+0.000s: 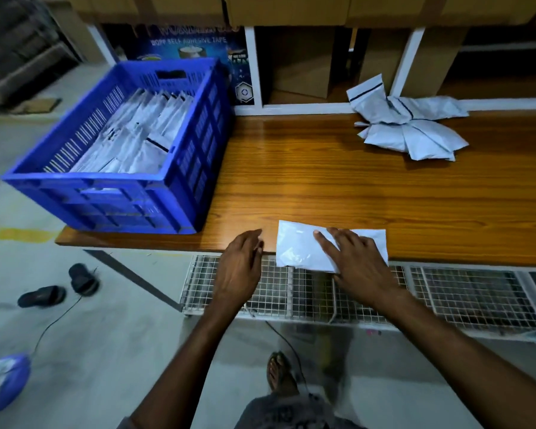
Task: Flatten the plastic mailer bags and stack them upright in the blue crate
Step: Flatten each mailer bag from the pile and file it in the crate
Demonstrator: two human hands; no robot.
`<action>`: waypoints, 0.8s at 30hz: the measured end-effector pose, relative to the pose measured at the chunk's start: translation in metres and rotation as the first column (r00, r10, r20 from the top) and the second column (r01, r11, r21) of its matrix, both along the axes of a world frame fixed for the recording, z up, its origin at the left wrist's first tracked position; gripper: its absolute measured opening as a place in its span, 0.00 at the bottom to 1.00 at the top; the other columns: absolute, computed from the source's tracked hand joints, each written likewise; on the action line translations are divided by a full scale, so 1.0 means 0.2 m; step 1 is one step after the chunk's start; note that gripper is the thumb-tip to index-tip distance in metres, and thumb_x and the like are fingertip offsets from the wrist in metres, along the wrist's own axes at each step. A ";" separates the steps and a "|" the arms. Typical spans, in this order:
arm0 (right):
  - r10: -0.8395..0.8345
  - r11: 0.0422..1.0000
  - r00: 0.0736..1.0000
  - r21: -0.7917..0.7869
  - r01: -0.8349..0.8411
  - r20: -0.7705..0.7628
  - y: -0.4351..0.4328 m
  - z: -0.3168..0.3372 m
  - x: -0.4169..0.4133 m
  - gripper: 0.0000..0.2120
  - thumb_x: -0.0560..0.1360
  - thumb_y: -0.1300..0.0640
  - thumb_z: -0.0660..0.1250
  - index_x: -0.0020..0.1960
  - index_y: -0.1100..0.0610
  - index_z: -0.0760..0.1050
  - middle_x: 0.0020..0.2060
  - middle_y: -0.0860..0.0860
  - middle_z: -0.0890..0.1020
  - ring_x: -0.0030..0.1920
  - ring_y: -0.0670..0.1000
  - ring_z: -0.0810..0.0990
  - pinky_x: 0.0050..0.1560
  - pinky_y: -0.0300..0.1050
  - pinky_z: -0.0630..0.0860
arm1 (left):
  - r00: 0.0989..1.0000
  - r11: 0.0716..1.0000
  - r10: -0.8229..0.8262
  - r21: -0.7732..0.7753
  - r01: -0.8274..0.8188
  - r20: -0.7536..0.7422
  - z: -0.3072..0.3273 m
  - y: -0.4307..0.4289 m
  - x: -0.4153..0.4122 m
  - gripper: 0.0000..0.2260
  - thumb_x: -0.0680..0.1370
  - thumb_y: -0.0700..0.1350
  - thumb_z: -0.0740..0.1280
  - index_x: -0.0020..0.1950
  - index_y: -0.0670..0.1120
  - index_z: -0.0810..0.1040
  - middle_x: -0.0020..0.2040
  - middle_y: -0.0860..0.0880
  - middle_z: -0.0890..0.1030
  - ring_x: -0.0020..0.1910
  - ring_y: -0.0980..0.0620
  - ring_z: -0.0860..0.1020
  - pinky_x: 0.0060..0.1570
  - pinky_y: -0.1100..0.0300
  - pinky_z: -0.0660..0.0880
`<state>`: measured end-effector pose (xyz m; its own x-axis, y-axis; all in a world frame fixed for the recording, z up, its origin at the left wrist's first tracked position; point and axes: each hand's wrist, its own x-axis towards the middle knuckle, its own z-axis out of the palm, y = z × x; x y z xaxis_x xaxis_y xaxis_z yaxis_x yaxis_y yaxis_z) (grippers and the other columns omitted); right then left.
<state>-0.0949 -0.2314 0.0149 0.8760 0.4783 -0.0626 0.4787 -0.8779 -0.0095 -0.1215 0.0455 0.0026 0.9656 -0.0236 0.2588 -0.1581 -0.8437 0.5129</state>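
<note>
A white plastic mailer bag (294, 246) lies flat at the front edge of the wooden table (322, 187), partly overhanging it. My right hand (356, 264) presses down on the bag with straight fingers. My left hand (242, 267) hovers at the table edge just left of the bag, fingers relaxed and holding nothing. The blue crate (186, 168) stands on the table's left end and holds several white mailers standing upright. A loose pile of crumpled mailer bags (412, 125) lies at the back right of the table.
White shelving with cardboard boxes (300, 66) and a blue tape carton (195, 44) runs behind the table. Wire mesh racks (446, 295) sit under the table front. Sandals (59, 289), a cable and a blue object (3, 379) lie on the floor at left.
</note>
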 end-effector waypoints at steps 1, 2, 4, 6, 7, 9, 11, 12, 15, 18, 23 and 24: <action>0.000 1.000 1.000 -0.004 0.000 0.026 0.01 0.01 -0.04 0.46 0.68 0.56 0.73 0.82 0.50 0.56 0.75 0.57 0.68 0.72 0.60 0.69 0.59 0.57 0.71 | 0.999 0.999 0.029 -0.033 -0.029 0.019 0.02 0.01 -0.04 0.16 0.85 0.44 0.63 0.74 0.47 0.74 0.67 0.46 0.78 0.60 0.46 0.78 0.57 0.50 0.78; -0.009 1.000 0.999 0.014 0.008 0.048 0.03 0.02 -0.09 0.46 0.65 0.61 0.72 0.80 0.51 0.60 0.73 0.57 0.71 0.69 0.60 0.72 0.55 0.56 0.72 | 0.997 0.997 0.060 -0.052 -0.058 0.040 0.04 0.03 -0.08 0.16 0.84 0.44 0.63 0.73 0.48 0.74 0.67 0.47 0.77 0.59 0.46 0.79 0.55 0.50 0.77; -0.031 0.995 0.995 0.093 0.022 0.091 0.07 0.07 -0.17 0.45 0.62 0.65 0.70 0.79 0.52 0.64 0.71 0.55 0.74 0.66 0.59 0.76 0.52 0.54 0.73 | 0.985 0.993 0.110 -0.065 -0.102 0.131 0.13 0.06 -0.13 0.16 0.83 0.41 0.65 0.71 0.49 0.76 0.66 0.48 0.78 0.58 0.47 0.78 0.53 0.51 0.77; -0.029 0.984 0.989 0.176 0.003 0.146 0.14 0.17 -0.22 0.45 0.61 0.65 0.68 0.78 0.53 0.65 0.70 0.54 0.75 0.65 0.58 0.76 0.53 0.54 0.75 | 0.955 0.986 0.155 -0.094 -0.135 0.253 0.24 0.12 -0.15 0.15 0.82 0.39 0.66 0.68 0.47 0.78 0.63 0.48 0.80 0.59 0.48 0.78 0.54 0.52 0.76; -0.024 0.977 0.985 0.212 -0.014 0.172 0.20 0.24 -0.22 0.45 0.61 0.64 0.67 0.78 0.53 0.65 0.70 0.54 0.75 0.64 0.58 0.76 0.53 0.54 0.76 | 0.935 0.981 0.183 -0.116 -0.155 0.305 0.30 0.16 -0.15 0.14 0.81 0.38 0.66 0.67 0.47 0.79 0.62 0.48 0.81 0.59 0.48 0.79 0.55 0.52 0.76; -0.022 0.962 0.978 0.271 -0.035 0.207 0.30 0.38 -0.22 0.43 0.62 0.61 0.65 0.78 0.53 0.65 0.70 0.54 0.75 0.65 0.57 0.76 0.55 0.54 0.75 | 0.892 0.967 0.241 -0.167 -0.190 0.383 0.42 0.24 -0.11 0.13 0.80 0.36 0.66 0.64 0.45 0.80 0.59 0.49 0.82 0.57 0.47 0.80 0.56 0.52 0.76; -0.017 0.951 0.972 0.305 -0.057 0.236 0.44 0.54 -0.20 0.41 0.64 0.59 0.63 0.78 0.52 0.65 0.70 0.53 0.75 0.66 0.57 0.75 0.57 0.53 0.75 | 0.846 0.950 0.292 -0.234 -0.205 0.446 0.53 0.36 -0.07 0.12 0.80 0.36 0.65 0.62 0.44 0.81 0.57 0.48 0.83 0.56 0.47 0.81 0.57 0.51 0.77; -0.012 0.946 0.967 0.316 -0.071 0.255 0.53 0.61 -0.18 0.40 0.64 0.59 0.62 0.78 0.53 0.66 0.69 0.53 0.76 0.65 0.57 0.76 0.57 0.53 0.75 | 0.823 0.941 0.318 -0.264 -0.212 0.471 0.57 0.43 -0.04 0.11 0.81 0.37 0.65 0.61 0.44 0.81 0.56 0.48 0.83 0.56 0.47 0.81 0.58 0.50 0.77; -0.003 0.925 0.951 0.362 -0.115 0.309 0.79 0.79 -0.15 0.38 0.66 0.58 0.62 0.76 0.53 0.68 0.66 0.53 0.79 0.61 0.57 0.79 0.52 0.52 0.77 | 0.771 0.916 0.380 -0.321 -0.239 0.512 0.68 0.67 0.05 0.10 0.81 0.39 0.65 0.60 0.45 0.81 0.55 0.50 0.84 0.56 0.49 0.82 0.56 0.49 0.77; -0.044 0.882 0.941 0.456 -0.122 0.337 1.10 0.94 -0.06 0.37 0.67 0.60 0.66 0.76 0.51 0.68 0.67 0.49 0.76 0.57 0.55 0.79 0.46 0.47 0.76 | 0.768 0.897 0.415 -0.358 -0.258 0.487 0.75 0.98 0.16 0.09 0.82 0.43 0.65 0.60 0.48 0.81 0.55 0.52 0.84 0.56 0.51 0.81 0.56 0.48 0.77; -0.168 0.817 0.938 0.576 -0.039 0.303 1.64 1.18 0.24 0.27 0.77 0.55 0.65 0.76 0.47 0.65 0.65 0.48 0.76 0.58 0.59 0.79 0.47 0.49 0.75 | 0.862 0.957 0.290 -0.150 -0.250 0.416 0.82 1.55 0.44 0.10 0.83 0.49 0.64 0.61 0.49 0.81 0.58 0.51 0.83 0.58 0.45 0.79 0.59 0.50 0.73; -0.175 0.821 0.941 0.570 -0.024 0.290 1.75 1.20 0.30 0.25 0.78 0.53 0.64 0.74 0.47 0.66 0.63 0.50 0.78 0.57 0.60 0.79 0.47 0.51 0.74 | 0.890 0.966 0.255 -0.065 -0.249 0.378 0.82 1.65 0.50 0.11 0.82 0.50 0.64 0.61 0.49 0.81 0.58 0.49 0.83 0.57 0.42 0.78 0.58 0.49 0.72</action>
